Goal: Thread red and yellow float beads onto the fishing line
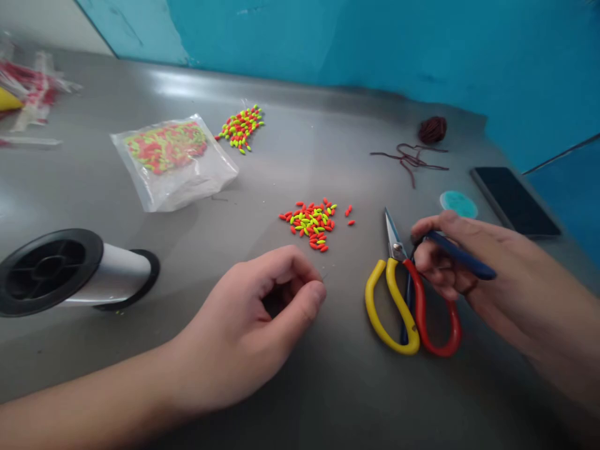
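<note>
The person's left hand (253, 312) is resting on the steel worktop (337, 400) with its fingers curled in, the thumb and forefinger pinching close together just near the pile of orange-red and yellow-green oval beads (309, 224); whether they are gripping a fine strand is too small to tell. The right hand (450, 256) is hovering over the yellow-and-red-handled scissors (403, 306), its fingers curling around a dark blue handle (462, 255) and holding it firmly. A few loose beads (349, 215) are lying just right of the pile, and a second pile of beads (241, 128) is sitting farther away, beside a clear plastic bag of beads (173, 162). On the left, a spool of clear line (75, 272) is lying on its side. To the far right, a black smartphone (513, 200) is lying near a round teal disc (458, 204), while a brown cord (410, 159) is trailing from a small brown ball of cord (432, 130). Red-and-white plastic packets (32, 84) are heaped at the far left, below a blue wall (375, 37)
</note>
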Available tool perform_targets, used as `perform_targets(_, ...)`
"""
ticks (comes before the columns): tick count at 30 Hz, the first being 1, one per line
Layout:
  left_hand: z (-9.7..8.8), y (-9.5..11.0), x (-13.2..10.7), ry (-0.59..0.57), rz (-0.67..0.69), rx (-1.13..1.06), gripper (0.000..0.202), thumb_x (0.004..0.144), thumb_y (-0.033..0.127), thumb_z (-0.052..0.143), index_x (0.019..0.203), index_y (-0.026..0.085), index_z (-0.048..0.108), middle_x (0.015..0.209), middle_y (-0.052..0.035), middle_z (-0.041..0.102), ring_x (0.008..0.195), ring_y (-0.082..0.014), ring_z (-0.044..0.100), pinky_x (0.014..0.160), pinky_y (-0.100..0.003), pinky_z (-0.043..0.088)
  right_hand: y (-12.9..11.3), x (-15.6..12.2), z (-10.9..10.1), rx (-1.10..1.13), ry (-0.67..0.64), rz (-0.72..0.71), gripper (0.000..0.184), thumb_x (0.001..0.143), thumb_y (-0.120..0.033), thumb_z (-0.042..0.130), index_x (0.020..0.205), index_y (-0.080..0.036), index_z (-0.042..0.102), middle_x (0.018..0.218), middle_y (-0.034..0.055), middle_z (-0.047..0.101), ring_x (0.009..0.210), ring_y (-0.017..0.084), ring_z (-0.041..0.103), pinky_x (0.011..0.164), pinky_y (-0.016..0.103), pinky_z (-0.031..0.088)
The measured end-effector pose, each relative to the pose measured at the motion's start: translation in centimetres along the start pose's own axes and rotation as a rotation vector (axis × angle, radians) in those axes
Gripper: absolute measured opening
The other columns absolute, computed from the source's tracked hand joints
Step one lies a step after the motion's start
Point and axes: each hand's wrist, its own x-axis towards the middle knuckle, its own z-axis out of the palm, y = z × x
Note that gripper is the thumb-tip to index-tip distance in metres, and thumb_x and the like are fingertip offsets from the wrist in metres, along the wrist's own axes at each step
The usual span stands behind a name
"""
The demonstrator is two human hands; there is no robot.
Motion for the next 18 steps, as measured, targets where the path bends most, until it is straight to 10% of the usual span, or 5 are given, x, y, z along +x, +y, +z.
perform_targets(6, -0.1, 0.2, 0.1, -0.011, 0.005, 0.021, 0.021, 0.104, 0.025, 0.061, 0.084, 0.02, 0.065, 0.067, 0.0071, 0.057, 0.06, -0.0078, 0.053, 0.052, -0.017, 0.042, 0.1, 0.6, -1.5, -0.426, -0.019, -0.199, 0.023, 0.093, -0.043, 0.065, 0.098, -0.032, 0.085, 0.082, 0.0056, 0.074, 0.071, 0.025, 0.067, 0.055, 0.033, 0.05)
perform_targets(13, 0.0, 0.2, -0.1, -0.025, -0.006, 0.024, 0.019, 0.104, 0.026, 0.06, 0.086, 0.02, 0.065, 0.069, 0.0065, 0.059, 0.061, -0.0087, 0.055, 0.054, -0.018, 0.044, 1.3, 2.6, -2.8, -1.02, -0.099, -0.943, 0.033, 0.111, -0.042, 0.045, 0.115, -0.027, 0.075, 0.126, 0.0177, 0.069, 0.12, 0.041, 0.064, 0.104, 0.062, 0.047)
perform_targets(18, -0.1, 0.0, -0.1, -0.032, -0.003, 0.032, 0.02, 0.105, 0.027, 0.059, 0.087, 0.02, 0.065, 0.07, 0.0059, 0.06, 0.062, -0.0093, 0.055, 0.054, -0.018, 0.044, 2.1, 4.2, -3.3, -1.039, -0.22, -0.909, 0.023, 0.112, -0.031, 0.043, 0.114, -0.028, 0.066, 0.097, 0.0057, 0.08, 0.088, 0.029, 0.073, 0.123, 0.064, 0.029)
